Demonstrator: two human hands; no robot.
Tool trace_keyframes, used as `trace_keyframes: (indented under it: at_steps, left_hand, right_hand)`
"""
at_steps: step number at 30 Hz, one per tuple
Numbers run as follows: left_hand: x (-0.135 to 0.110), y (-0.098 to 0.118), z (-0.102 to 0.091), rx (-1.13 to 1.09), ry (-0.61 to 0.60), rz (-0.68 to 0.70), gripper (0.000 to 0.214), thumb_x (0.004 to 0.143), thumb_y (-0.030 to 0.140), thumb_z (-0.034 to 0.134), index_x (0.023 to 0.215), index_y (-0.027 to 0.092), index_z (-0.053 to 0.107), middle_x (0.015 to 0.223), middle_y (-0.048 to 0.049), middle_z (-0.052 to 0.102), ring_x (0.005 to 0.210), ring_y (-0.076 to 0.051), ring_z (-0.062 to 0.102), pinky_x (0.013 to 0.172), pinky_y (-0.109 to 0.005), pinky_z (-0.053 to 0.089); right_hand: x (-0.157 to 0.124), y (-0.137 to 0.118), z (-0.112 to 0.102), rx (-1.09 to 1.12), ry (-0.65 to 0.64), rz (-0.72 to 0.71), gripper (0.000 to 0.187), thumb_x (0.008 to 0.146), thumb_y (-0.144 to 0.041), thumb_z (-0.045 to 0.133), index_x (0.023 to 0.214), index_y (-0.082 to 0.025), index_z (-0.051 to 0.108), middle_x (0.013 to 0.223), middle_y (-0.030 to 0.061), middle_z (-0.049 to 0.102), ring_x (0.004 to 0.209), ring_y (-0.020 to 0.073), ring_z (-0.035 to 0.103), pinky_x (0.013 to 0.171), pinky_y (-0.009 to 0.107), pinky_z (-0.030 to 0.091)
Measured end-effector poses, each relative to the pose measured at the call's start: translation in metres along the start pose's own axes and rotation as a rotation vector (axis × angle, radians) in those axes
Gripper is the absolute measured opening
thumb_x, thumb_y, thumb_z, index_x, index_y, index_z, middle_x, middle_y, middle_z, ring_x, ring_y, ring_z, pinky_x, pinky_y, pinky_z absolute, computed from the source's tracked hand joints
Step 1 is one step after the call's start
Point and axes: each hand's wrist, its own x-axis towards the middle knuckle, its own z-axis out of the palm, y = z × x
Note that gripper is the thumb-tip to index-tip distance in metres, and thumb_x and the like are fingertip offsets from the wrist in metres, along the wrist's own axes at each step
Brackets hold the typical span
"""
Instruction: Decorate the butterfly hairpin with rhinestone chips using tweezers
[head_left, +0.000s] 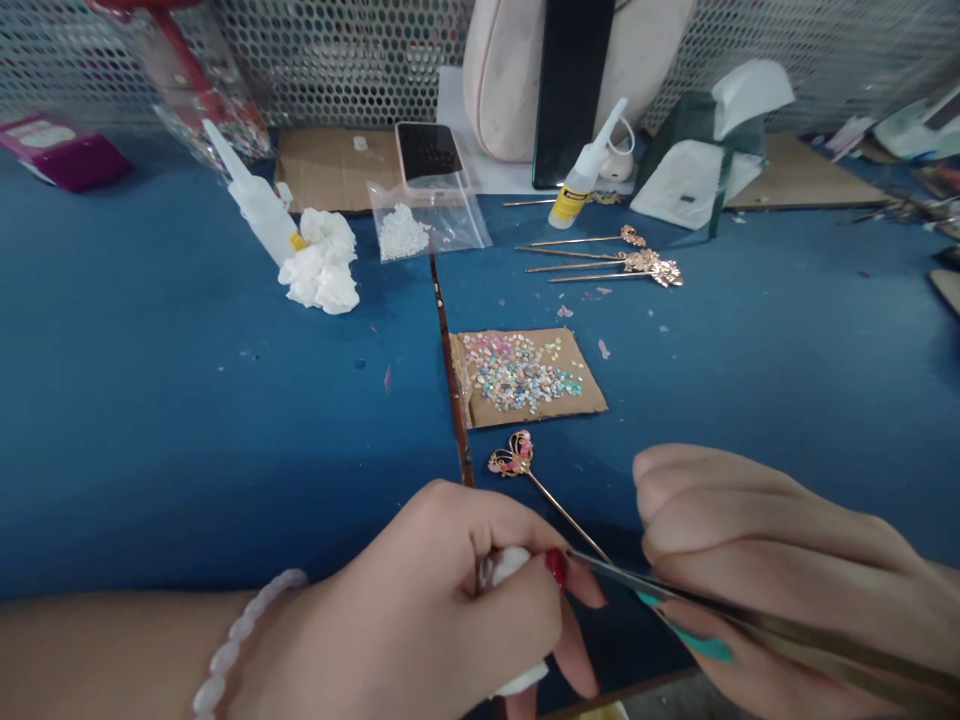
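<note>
My left hand [427, 600] is closed around a crumpled white tissue [521, 683], which shows between and below the fingers. In my right hand [772, 560] is a pair of metal tweezers [619, 573], its tips touching the left thumb and forefinger by the red nail. Whether a small piece sits at the tips, I cannot make out. A gold hairpin [566, 512] with a pink butterfly head lies just beyond my hands, its lower end running toward the tweezers. Past it is a cardboard piece [592, 390] bearing many small coloured chips.
Several gold hairpins [585, 267] lie farther back. A glue bottle [574, 195] stands near them; another white bottle [259, 205] leans on crumpled tissue [322, 270]. A plastic bag [457, 225] of white bits, a phone [431, 155] and a tissue pack [694, 180] line the back, before perforated metal.
</note>
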Motion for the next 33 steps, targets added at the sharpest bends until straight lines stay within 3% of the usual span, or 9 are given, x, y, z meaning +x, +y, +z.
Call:
trace_keyframes:
  at_steps: [4, 7, 8, 10, 14, 19, 22, 27, 33]
  left_hand:
    - [0.001, -0.005, -0.001, 0.013, 0.011, 0.005, 0.022, 0.076, 0.027, 0.046, 0.084, 0.015, 0.062, 0.073, -0.0019, 0.066, 0.05, -0.009, 0.056, 0.048, -0.017, 0.041]
    - [0.002, -0.011, -0.003, 0.046, 0.01, -0.02, 0.022, 0.08, 0.024, 0.044, 0.086, 0.016, 0.064, 0.077, -0.0023, 0.068, 0.052, -0.01, 0.057, 0.049, -0.018, 0.042]
    - [0.002, -0.013, -0.004, 0.059, 0.012, -0.02, 0.023, 0.081, 0.023, 0.044, 0.084, 0.017, 0.065, 0.077, -0.002, 0.068, 0.052, -0.01, 0.057, 0.05, -0.018, 0.043]
    - [0.002, -0.014, -0.004, 0.081, 0.019, -0.013, 0.023, 0.081, 0.022, 0.043, 0.078, 0.017, 0.065, 0.072, -0.0012, 0.067, 0.049, -0.009, 0.055, 0.05, -0.019, 0.043]
    - [-0.001, -0.011, -0.001, 0.055, 0.021, -0.035, 0.019, 0.077, 0.026, 0.046, 0.07, 0.016, 0.062, 0.062, -0.0007, 0.065, 0.047, -0.01, 0.055, 0.047, -0.018, 0.04]
    - [0.0, -0.003, -0.001, 0.091, 0.034, -0.062, 0.019, 0.075, 0.028, 0.046, 0.07, 0.016, 0.061, 0.067, -0.0011, 0.065, 0.051, -0.011, 0.056, 0.05, -0.019, 0.042]
    - [0.001, 0.001, -0.002, 0.079, 0.008, -0.066, 0.02, 0.076, 0.029, 0.046, 0.071, 0.015, 0.06, 0.069, -0.0012, 0.065, 0.052, -0.009, 0.056, 0.05, -0.018, 0.041]
    - [-0.003, 0.004, -0.005, 0.127, -0.043, -0.042, 0.024, 0.082, 0.025, 0.045, 0.077, 0.015, 0.066, 0.074, -0.0031, 0.067, 0.058, -0.01, 0.059, 0.053, -0.016, 0.042]
    - [-0.004, -0.001, -0.007, 0.136, -0.08, -0.013, 0.025, 0.083, 0.021, 0.043, 0.083, 0.015, 0.067, 0.081, -0.0051, 0.069, 0.06, -0.012, 0.061, 0.055, -0.018, 0.045]
  right_hand:
    - [-0.001, 0.002, 0.004, 0.038, 0.118, -0.031, 0.023, 0.092, -0.023, 0.047, 0.069, -0.022, 0.051, 0.05, -0.0009, 0.053, 0.048, 0.0115, 0.053, 0.065, 0.028, 0.054]
    - [0.011, 0.005, -0.006, 0.13, -0.005, -0.068, 0.013, 0.085, -0.014, 0.054, 0.074, -0.021, 0.053, 0.051, -0.0001, 0.054, 0.047, 0.0123, 0.054, 0.058, 0.028, 0.052]
    - [0.016, 0.005, -0.01, 0.15, -0.216, -0.082, 0.011, 0.081, -0.01, 0.059, 0.078, -0.02, 0.054, 0.056, 0.001, 0.058, 0.05, 0.0129, 0.056, 0.057, 0.028, 0.052]
    - [0.026, 0.006, -0.016, 0.197, -0.264, -0.082, 0.013, 0.079, -0.007, 0.059, 0.078, -0.019, 0.054, 0.054, 0.0005, 0.058, 0.048, 0.0121, 0.054, 0.052, 0.027, 0.049]
    - [0.032, 0.006, -0.015, 0.266, -0.308, 0.046, 0.019, 0.082, -0.004, 0.048, 0.071, -0.019, 0.054, 0.05, -0.0008, 0.053, 0.046, 0.0091, 0.047, 0.048, 0.024, 0.041]
    - [0.026, 0.01, -0.005, 0.415, -0.173, 0.287, 0.033, 0.09, -0.022, 0.049, 0.057, -0.017, 0.048, 0.048, -0.0026, 0.045, 0.044, 0.0069, 0.039, 0.042, 0.021, 0.033]
    - [0.024, 0.014, -0.001, 0.523, -0.207, 0.434, 0.042, 0.091, -0.031, 0.052, 0.052, -0.016, 0.045, 0.048, -0.0052, 0.039, 0.041, 0.0042, 0.033, 0.039, 0.018, 0.026]
    - [0.024, 0.019, 0.0, 0.755, -0.31, 0.612, 0.042, 0.088, -0.039, 0.055, 0.053, -0.016, 0.049, 0.047, -0.0046, 0.041, 0.041, 0.0048, 0.035, 0.036, 0.018, 0.022]
    - [0.022, 0.022, 0.0, 0.762, -0.408, 0.769, 0.044, 0.083, -0.05, 0.058, 0.058, -0.014, 0.056, 0.046, -0.0035, 0.044, 0.039, 0.0049, 0.034, 0.035, 0.018, 0.021]
